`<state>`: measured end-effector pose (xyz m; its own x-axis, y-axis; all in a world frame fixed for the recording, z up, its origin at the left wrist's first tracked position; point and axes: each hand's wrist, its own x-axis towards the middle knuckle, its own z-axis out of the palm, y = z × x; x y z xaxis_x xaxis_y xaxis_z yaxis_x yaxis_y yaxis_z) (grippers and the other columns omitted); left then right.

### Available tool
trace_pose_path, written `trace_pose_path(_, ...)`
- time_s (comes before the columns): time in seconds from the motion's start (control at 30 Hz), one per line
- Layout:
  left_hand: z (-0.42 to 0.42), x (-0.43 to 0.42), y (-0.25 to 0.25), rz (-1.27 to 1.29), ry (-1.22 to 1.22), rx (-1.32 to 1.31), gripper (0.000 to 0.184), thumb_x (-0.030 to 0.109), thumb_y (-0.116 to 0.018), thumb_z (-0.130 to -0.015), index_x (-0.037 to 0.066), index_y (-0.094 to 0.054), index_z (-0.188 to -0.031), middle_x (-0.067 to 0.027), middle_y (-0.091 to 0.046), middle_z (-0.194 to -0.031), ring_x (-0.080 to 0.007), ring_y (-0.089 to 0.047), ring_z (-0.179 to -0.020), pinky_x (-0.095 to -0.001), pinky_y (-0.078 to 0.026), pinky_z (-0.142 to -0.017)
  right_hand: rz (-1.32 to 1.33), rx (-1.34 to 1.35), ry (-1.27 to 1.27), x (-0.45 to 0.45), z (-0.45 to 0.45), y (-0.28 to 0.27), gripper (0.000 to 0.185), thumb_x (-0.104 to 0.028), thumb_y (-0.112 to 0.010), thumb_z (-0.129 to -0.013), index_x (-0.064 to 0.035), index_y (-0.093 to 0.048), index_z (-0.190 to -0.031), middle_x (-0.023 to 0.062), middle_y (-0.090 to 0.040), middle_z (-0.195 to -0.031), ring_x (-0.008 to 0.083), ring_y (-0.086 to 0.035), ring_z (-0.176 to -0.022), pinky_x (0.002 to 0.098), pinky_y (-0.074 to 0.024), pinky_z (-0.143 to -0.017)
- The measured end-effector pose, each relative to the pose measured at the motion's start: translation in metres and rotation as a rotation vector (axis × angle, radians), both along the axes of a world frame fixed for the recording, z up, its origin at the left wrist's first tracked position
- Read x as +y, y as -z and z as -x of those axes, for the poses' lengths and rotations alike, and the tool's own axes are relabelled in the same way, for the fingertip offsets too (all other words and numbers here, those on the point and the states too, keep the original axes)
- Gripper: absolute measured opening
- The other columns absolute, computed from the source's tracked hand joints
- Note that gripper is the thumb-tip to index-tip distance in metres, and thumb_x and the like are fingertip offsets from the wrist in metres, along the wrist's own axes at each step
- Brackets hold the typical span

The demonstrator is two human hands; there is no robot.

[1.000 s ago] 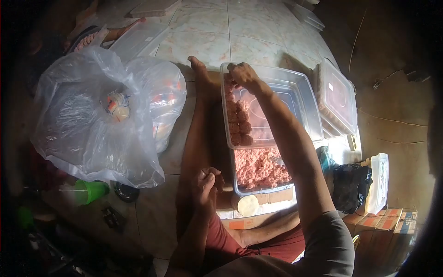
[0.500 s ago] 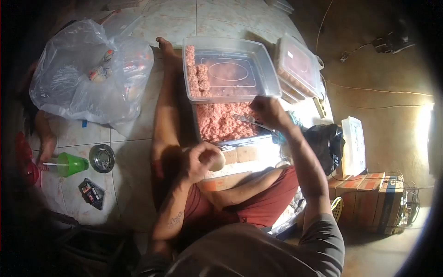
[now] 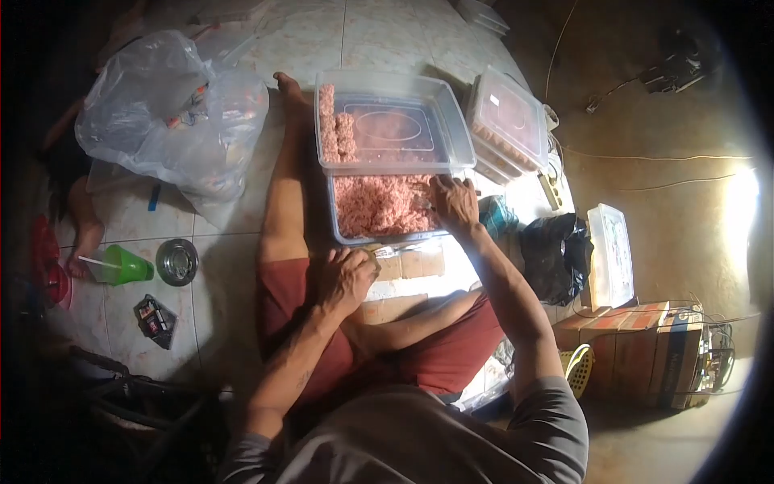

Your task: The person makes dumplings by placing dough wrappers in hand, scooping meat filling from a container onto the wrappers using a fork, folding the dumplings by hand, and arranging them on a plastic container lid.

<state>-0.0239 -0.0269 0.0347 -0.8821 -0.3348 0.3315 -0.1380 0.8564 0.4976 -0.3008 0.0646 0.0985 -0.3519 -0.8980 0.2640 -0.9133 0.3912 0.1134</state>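
My right hand (image 3: 455, 202) is closed round a fork, whose tines reach into the pink minced meat (image 3: 379, 206) at the right side of the lower tub (image 3: 336, 230). Above it, a clear plastic container (image 3: 463, 133) overlaps the tub's far part. Rounded meat portions (image 3: 345, 137) stand in rows along its left side. My left hand (image 3: 352, 274) is curled over a round pale object (image 3: 373, 260) near the tub's front left corner; most of that object is hidden under the fingers.
Stacked lidded containers (image 3: 506, 121) stand at the right, with a black bag (image 3: 556, 258) and cardboard boxes (image 3: 637, 355) nearer. At the left are a large plastic bag (image 3: 153, 113), a green cup (image 3: 129, 264), a metal dish (image 3: 176, 262) and another person's foot (image 3: 81, 262).
My right hand has moved from the upper container's far left corner to the fork in the meat. My left hand has turned palm down over the round object. The view has shifted.
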Motion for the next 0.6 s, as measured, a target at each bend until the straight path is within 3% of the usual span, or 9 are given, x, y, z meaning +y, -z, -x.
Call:
trace_pose_path(0.07,0.005,0.008,0.011,-0.032,0.004,0.025,0.014,0.024,-0.072,-0.085,0.01,-0.069,-0.086,-0.0087,-0.064,-0.095,-0.0283,-0.064,-0.094,-0.043,-0.049,-0.082,-0.113,-0.035,0.072,-0.007,0.004,0.04,0.018,-0.02,-0.051,-0.095,-0.01,-0.065,-0.1,0.0142,-0.067,-0.094,0.0275,-0.066,-0.097,0.0472,-0.041,-0.09)
trace_pose_path(0.17,0.012,0.01,0.025,-0.275,0.009,0.083,0.017,0.021,-0.073,-0.088,0.005,-0.067,-0.091,-0.0161,-0.064,-0.091,-0.0341,-0.066,-0.088,-0.0443,-0.052,-0.077,-0.131,-0.095,-0.258,-0.017,0.01,0.098,0.018,-0.018,-0.05,-0.096,-0.011,-0.066,-0.099,0.0133,-0.068,-0.097,0.0252,-0.066,-0.096,0.0458,-0.0391,-0.093)
trace_pose_path(0.23,0.004,0.002,0.018,-0.365,0.017,0.061,0.02,0.022,-0.073,-0.087,0.004,-0.067,-0.091,-0.0175,-0.066,-0.09,-0.0345,-0.067,-0.087,-0.0446,-0.052,-0.076,-0.318,-0.077,-0.152,-0.016,0.01,0.089,0.019,-0.014,-0.048,-0.095,-0.0104,-0.067,-0.098,0.0118,-0.069,-0.094,0.0244,-0.067,-0.092,0.0475,-0.0381,-0.095)
trace_pose_path(0.3,0.001,-0.006,0.026,-0.449,0.031,0.044,0.022,0.024,-0.074,-0.087,0.003,-0.066,-0.092,-0.019,-0.067,-0.09,-0.035,-0.068,-0.086,-0.0448,-0.052,-0.074,-0.328,-0.161,-0.019,-0.032,-0.017,0.013,0.021,-0.011,-0.046,-0.093,-0.0098,-0.066,-0.097,0.0091,-0.069,-0.088,0.0245,-0.067,-0.086,0.0481,-0.038,-0.093)
trace_pose_path(0.33,0.001,-0.008,0.036,-0.514,0.019,0.025,0.024,0.025,-0.075,-0.087,0.003,-0.066,-0.092,-0.0202,-0.068,-0.089,-0.0355,-0.068,-0.085,-0.0437,-0.053,-0.073,-0.099,-0.119,-0.016,-0.032,-0.002,0.043,0.02,-0.008,-0.046,-0.09,-0.0099,-0.066,-0.093,0.0087,-0.069,-0.087,0.0261,-0.066,-0.08,0.0466,-0.0378,-0.092)
trace_pose_path(0.37,0.001,-0.009,0.045,-0.578,0.008,0.006,0.026,0.026,-0.075,-0.087,0.003,-0.066,-0.093,-0.0215,-0.069,-0.089,-0.036,-0.069,-0.084,-0.0427,-0.053,-0.072,-0.236,-0.148,-0.058,-0.028,0.004,0.076,0.019,-0.009,-0.047,-0.089,-0.0102,-0.066,-0.09,0.0097,-0.069,-0.087,0.0273,-0.067,-0.08,0.0469,-0.0376,-0.091)
trace_pose_path(0.47,-0.003,-0.022,-0.014,-0.439,-0.059,0.151,0.021,0.029,-0.077,-0.087,0.01,-0.067,-0.09,-0.0116,-0.067,-0.071,-0.0311,-0.067,-0.062,-0.0422,-0.051,-0.059,-0.19,-0.278,-0.302,-0.034,-0.028,0.037,0.016,-0.011,-0.05,-0.087,-0.0103,-0.066,-0.086,0.0112,-0.068,-0.083,0.0289,-0.067,-0.079,0.0473,-0.0377,-0.09)
trace_pose_path(0.53,-0.004,-0.026,-0.012,-0.45,-0.075,0.15,0.023,0.03,-0.078,-0.086,0.01,-0.066,-0.09,-0.0109,-0.068,-0.072,-0.0286,-0.067,-0.062,-0.041,-0.051,-0.058,-0.156,-0.279,-0.035,-0.034,-0.017,0.026,0.015,-0.013,-0.053,-0.085,-0.0114,-0.065,-0.094,0.0098,-0.066,-0.082,0.0293,-0.067,-0.083,0.0477,-0.0376,-0.09)
trace_pose_path(0.6,0.001,-0.026,-0.002,-0.47,-0.101,0.149,0.025,0.031,-0.078,-0.085,0.011,-0.066,-0.09,-0.0102,-0.069,-0.073,-0.026,-0.067,-0.062,-0.0397,-0.05,-0.058,-0.2,-0.228,-0.017,-0.036,-0.031,0.03,0.014,-0.013,-0.054,-0.085,-0.0118,-0.066,-0.092,0.0106,-0.067,-0.084,0.03,-0.067,-0.085,0.0499,-0.0378,-0.092)
